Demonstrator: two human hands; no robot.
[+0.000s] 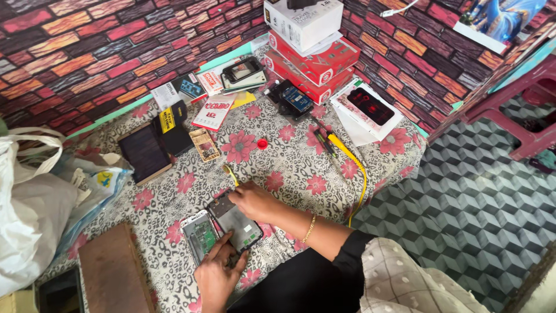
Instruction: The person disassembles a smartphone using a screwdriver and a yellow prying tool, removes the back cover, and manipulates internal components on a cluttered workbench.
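Observation:
An opened phone lies on a flowered cloth, its back removed and its insides showing. Beside it on the left lies a second opened part with a green circuit board. My left hand rests on the lower edges of both pieces, fingers spread. Over the phone's upper end, my right hand grips a thin yellow-handled tool whose tip meets the phone. A gold bracelet circles my right wrist.
A stack of red and white boxes stands at the back against a brick-patterned wall. Phones, cards, a small red cap, a yellow cable and screwdrivers are scattered around. White bags lie left; a brown board lies near.

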